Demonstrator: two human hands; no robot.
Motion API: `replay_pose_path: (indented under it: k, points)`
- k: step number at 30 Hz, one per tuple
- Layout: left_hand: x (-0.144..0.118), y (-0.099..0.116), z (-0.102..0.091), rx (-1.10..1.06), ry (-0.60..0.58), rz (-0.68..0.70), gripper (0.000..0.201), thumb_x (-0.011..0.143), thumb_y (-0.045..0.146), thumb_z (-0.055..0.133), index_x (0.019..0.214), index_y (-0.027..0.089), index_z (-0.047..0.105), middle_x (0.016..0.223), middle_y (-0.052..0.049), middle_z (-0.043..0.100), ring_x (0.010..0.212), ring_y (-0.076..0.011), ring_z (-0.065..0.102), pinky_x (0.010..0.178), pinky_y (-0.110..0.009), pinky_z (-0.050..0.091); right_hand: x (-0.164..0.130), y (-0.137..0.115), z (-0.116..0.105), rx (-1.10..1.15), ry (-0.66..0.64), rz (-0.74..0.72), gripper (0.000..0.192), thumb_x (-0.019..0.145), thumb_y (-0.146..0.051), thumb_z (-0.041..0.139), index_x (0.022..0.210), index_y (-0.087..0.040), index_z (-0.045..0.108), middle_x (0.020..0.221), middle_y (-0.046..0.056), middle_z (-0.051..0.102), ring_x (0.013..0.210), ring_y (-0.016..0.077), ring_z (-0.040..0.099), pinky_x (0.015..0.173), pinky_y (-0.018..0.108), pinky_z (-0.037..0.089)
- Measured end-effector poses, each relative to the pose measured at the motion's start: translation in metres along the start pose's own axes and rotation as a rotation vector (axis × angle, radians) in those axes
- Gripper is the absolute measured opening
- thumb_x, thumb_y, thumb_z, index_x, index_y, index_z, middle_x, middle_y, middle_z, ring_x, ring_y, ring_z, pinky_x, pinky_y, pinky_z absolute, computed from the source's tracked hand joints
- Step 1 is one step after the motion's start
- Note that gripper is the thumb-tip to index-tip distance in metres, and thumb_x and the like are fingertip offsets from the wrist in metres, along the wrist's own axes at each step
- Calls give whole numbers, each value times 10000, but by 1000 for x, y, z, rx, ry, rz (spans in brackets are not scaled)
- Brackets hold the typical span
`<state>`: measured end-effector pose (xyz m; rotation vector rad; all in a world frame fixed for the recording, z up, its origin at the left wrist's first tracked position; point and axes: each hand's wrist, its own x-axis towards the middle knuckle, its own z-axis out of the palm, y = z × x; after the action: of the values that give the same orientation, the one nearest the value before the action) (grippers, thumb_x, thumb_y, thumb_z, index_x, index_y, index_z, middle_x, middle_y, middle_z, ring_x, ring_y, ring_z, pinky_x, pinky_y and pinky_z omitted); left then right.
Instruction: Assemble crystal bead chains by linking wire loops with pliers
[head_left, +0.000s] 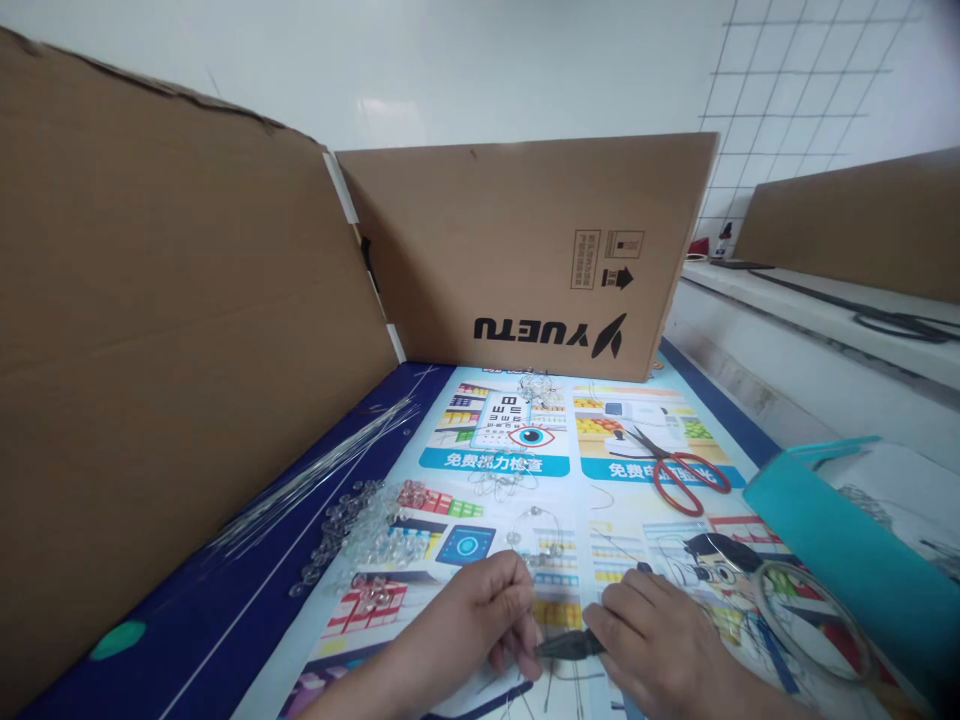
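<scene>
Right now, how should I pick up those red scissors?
Grip the red scissors by the red handle loops, which point toward the near right. Come from above on that side; the blades point away toward the cardboard box, and the scissors lie flat on the poster.

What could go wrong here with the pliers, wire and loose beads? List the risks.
1. The right hand works dark pliers right against the left hand fingertips; a slip could pinch them.
2. The clear beads lie loose on the smooth poster; a nudge might scatter them.
3. The red-handled scissors lie open nearby, so reaching across may catch a blade.
</scene>
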<state>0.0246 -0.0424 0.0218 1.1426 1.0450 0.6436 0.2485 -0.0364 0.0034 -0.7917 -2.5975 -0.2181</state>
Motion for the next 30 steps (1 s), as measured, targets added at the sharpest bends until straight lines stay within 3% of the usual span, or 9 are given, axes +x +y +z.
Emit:
replay_pose_path:
  k: [4, 9, 13, 17, 24, 30]
  points:
    - [-2, 3, -1, 138, 0, 62, 222, 886, 354, 414, 745, 183, 432, 667, -2, 643, 581, -151, 659, 479, -205, 361, -4, -1, 8, 147, -74, 116, 101, 764, -197, 574, 862, -221, 583, 746, 0, 599, 678, 168, 517, 626, 283, 363]
    - [-11, 9, -1, 445, 39, 167, 192, 900, 284, 382, 754, 197, 472, 691, 12, 657, 660, -150, 637, 617, -238, 416, 0, -2, 2, 274, -288, 269, 59, 729, -196, 584, 767, -241, 590, 738, -22, 622, 668, 145, 552, 588, 237, 344]
    - [-17, 15, 4, 682, 65, 169, 178, 899, 280, 383, 775, 212, 490, 702, 17, 688, 657, -148, 590, 584, -225, 370, 6, -2, -7, 334, -411, 350, 36, 721, -215, 579, 692, -230, 593, 693, -32, 620, 640, 126, 560, 551, 213, 308]
    - [-19, 20, 8, 728, 29, 156, 193, 905, 300, 370, 776, 209, 483, 713, 7, 695, 647, -146, 584, 578, -221, 364, 8, 0, -12, 447, -485, 384, 60, 709, -201, 571, 657, -221, 594, 645, -49, 601, 601, 95, 550, 509, 193, 269]
    - [-15, 15, 0, 623, 52, 178, 230, 900, 282, 386, 761, 205, 552, 713, 16, 699, 682, -131, 623, 633, -205, 406, 10, 0, -13, 493, -451, 391, 75, 725, -198, 548, 658, -204, 579, 668, -34, 589, 620, 97, 533, 539, 190, 286]
    - [-7, 9, -10, 758, 138, 200, 285, 898, 299, 376, 677, 207, 532, 578, 29, 651, 548, -120, 591, 562, -200, 392, 10, 0, -7, 479, -384, 446, 51, 733, -214, 564, 703, -216, 604, 699, -17, 581, 667, 123, 538, 585, 206, 333]
